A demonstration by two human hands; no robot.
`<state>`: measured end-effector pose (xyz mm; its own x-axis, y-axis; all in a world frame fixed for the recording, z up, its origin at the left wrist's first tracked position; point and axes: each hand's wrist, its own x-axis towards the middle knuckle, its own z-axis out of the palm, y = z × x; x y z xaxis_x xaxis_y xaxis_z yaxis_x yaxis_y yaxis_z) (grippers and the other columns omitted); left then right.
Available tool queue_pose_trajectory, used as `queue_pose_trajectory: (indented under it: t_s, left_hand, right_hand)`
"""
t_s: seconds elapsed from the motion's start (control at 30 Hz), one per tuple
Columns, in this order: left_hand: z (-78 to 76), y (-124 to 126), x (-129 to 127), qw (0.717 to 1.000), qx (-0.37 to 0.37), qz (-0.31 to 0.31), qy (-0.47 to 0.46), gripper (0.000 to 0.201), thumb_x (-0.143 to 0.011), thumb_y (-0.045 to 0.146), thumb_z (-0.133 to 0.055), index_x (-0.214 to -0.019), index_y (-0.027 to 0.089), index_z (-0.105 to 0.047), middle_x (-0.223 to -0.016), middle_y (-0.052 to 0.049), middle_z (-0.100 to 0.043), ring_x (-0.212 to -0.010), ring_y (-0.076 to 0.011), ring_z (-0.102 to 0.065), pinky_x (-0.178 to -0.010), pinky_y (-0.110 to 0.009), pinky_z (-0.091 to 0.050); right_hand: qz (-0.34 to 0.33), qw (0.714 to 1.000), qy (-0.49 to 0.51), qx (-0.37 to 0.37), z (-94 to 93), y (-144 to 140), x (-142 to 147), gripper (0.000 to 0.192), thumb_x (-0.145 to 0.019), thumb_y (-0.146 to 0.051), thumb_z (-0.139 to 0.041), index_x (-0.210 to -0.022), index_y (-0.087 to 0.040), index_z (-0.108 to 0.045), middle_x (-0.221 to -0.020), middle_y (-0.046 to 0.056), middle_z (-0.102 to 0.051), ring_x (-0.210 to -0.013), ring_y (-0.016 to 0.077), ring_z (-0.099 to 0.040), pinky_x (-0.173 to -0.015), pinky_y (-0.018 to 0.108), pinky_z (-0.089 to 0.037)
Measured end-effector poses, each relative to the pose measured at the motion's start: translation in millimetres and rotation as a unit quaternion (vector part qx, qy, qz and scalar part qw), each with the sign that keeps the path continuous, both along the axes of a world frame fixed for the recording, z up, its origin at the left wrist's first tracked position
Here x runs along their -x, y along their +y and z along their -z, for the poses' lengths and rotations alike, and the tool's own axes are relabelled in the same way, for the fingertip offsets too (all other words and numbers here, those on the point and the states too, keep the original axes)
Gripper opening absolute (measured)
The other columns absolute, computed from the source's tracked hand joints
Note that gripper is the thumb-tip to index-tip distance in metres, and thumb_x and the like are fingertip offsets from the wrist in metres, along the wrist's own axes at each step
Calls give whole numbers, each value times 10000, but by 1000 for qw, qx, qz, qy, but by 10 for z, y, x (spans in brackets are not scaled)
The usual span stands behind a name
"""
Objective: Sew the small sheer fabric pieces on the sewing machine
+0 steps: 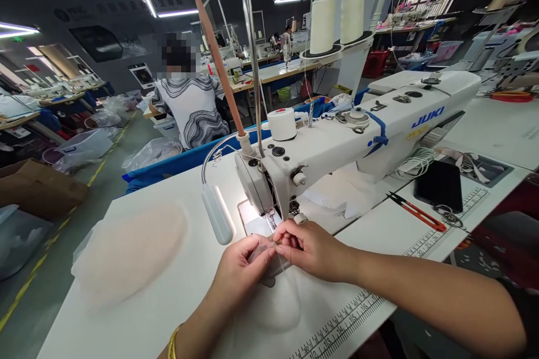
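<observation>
My left hand (246, 263) and my right hand (309, 249) meet in front of the needle of a white sewing machine (328, 148). Both are closed in a pinch on a thin, sheer white fabric (275, 305), which hangs down toward the table's front edge. Their fingertips nearly touch, and the exact edge they grip is partly hidden. The presser foot (273, 220) is just beyond the fingers. A grey lamp (217, 216) lights the needle area from the left. Further left on the table lies a pile of pale sheer fabric pieces (135, 252).
Orange thread snips (416, 210), a black phone (438, 185) and a coiled cord (416, 162) lie to the right. A ruler strip (349, 320) runs along the front edge. A thread cone (281, 124) stands behind the machine head. Ahead, a person (189, 101) sits facing away.
</observation>
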<state>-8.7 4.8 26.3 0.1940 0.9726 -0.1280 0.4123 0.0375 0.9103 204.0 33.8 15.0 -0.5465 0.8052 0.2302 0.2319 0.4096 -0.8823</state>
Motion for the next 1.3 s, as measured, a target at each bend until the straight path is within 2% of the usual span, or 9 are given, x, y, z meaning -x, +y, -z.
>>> queue_pose_trajectory:
  t_s: [0.23,0.43,0.6,0.7,0.83,0.93,1.07,1.2,1.3]
  left_hand:
    - [10,-14,-20,1000,2,-2,-2,408,-847,582,-688,-845,178,-742,-714,-15,-635,-656,-172,-575,-580,-243,-483]
    - [-24,-38,-38,1000,7,24,-19,365,-882,538,-676,-995,194,-724,-669,21,-591,-600,-160,-567,-572,-253,-512]
    - [4,-50,-56,999,8,11,-34,318,-874,519,-677,-862,205,-630,-673,30,-558,-584,-155,-548,-543,-255,-485]
    - [-16,-38,-84,998,-55,-6,-10,255,-856,459,-685,-866,212,-622,-830,-11,-642,-766,-198,-637,-654,-278,-527]
    - [-74,-34,-120,997,-63,16,-45,321,-855,397,-674,-1120,215,-666,-1126,-59,-717,-1091,-265,-674,-916,-343,-550]
    - [-90,-47,-130,997,-47,14,-54,326,-877,413,-680,-1126,203,-678,-1073,-57,-727,-1021,-258,-685,-889,-347,-551]
    - [-56,-57,-117,998,-23,13,-61,335,-916,487,-681,-1088,200,-694,-928,-29,-705,-783,-203,-655,-684,-294,-530]
    - [10,-51,-108,999,-43,14,-25,293,-946,474,-644,-1085,220,-687,-902,-21,-707,-799,-205,-650,-657,-276,-503]
    - [80,-29,-120,994,-89,12,57,215,-982,411,-569,-1062,233,-659,-814,-12,-684,-797,-225,-646,-671,-298,-492]
  right_hand:
    - [-2,999,6,-34,-13,4,13,116,-970,-260,-592,-865,-213,-581,-718,-42,-596,-664,139,-561,-653,266,-412]
    - [3,996,6,-88,-1,-12,14,125,-965,-230,-580,-843,-214,-562,-736,-30,-633,-670,146,-570,-668,275,-406]
    - [6,995,-2,-99,20,-11,24,117,-955,-236,-586,-843,-212,-560,-702,-41,-606,-643,142,-559,-655,275,-390]
    - [3,996,3,-93,23,-5,29,109,-943,-230,-583,-838,-212,-560,-680,-52,-582,-627,134,-551,-652,271,-388]
    - [-2,997,6,-83,-1,-4,27,112,-941,-238,-581,-833,-216,-559,-679,-56,-572,-623,130,-539,-663,272,-398]
    - [-4,998,10,-67,-23,-9,20,124,-949,-245,-564,-829,-224,-543,-691,-51,-587,-623,132,-536,-663,273,-407]
    - [0,999,-1,-49,-29,-13,9,146,-946,-275,-565,-809,-230,-538,-678,-46,-578,-632,141,-534,-653,276,-401]
    - [18,998,-34,-50,-15,1,15,162,-943,-270,-585,-797,-228,-531,-663,-47,-576,-635,143,-529,-655,277,-388]
    - [46,990,-104,-79,18,29,49,169,-942,-189,-585,-791,-223,-517,-637,-52,-556,-619,144,-503,-643,277,-353]
